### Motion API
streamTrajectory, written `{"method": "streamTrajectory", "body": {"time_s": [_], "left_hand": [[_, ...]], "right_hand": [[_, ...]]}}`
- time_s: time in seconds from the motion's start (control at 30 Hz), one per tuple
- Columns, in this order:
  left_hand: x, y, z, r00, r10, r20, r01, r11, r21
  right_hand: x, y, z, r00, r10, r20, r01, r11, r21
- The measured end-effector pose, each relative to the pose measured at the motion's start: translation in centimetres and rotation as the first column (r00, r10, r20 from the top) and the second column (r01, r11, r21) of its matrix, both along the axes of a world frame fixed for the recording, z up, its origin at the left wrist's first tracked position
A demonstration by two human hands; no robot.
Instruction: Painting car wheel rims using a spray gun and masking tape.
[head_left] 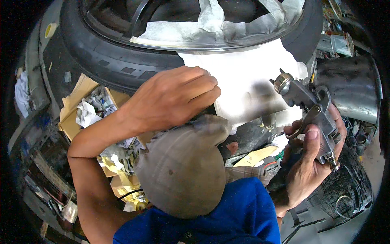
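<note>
My right hand (308,158) is wrapped round the grip of a silver spray gun (308,99), its round nozzle facing up and left. Fingers curled and pressed together, my left hand (183,95) is closed at the left edge of a white sheet (239,77). Whatever those fingers hold, if anything, is hidden. Dark grey paint marks the sheet's lower right, near the nozzle. The sheet lies against a black tyre (113,67). Strips of masking paper (174,32) run along the wheel's rim and over a spoke.
A cardboard box (73,122) of crumpled paper stands at left. A grey metal bucket (345,85) is at right, above a paint-crusted black container (345,187). A beige cap (183,171) covers the lower middle. A tape roll (50,30) lies far left.
</note>
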State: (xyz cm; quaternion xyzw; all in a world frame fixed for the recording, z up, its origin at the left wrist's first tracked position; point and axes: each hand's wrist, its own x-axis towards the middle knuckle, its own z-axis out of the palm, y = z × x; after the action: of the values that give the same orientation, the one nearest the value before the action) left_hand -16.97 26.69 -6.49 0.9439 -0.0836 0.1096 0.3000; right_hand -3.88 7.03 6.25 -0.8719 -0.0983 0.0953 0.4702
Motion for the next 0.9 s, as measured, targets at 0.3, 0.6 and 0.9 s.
{"method": "streamTrajectory", "body": {"time_s": [0.3,0.6,0.9], "left_hand": [[0.4,-0.2,0.0,0.999,0.007,0.037,-0.006,1.000,-0.015],[1.2,-0.7,-0.3,0.991,0.000,0.133,0.001,1.000,-0.012],[3.3,-1.3,-0.2,0.984,-0.040,0.172,0.035,0.999,0.036]], "right_hand": [[1.7,-0.6,1.0,0.997,-0.050,0.064,0.057,0.993,-0.106],[1.9,-1.2,-0.2,0.988,0.063,0.139,-0.053,0.996,-0.074],[1.3,-1.7,0.4,0.996,0.090,0.015,-0.089,0.996,-0.029]]}}
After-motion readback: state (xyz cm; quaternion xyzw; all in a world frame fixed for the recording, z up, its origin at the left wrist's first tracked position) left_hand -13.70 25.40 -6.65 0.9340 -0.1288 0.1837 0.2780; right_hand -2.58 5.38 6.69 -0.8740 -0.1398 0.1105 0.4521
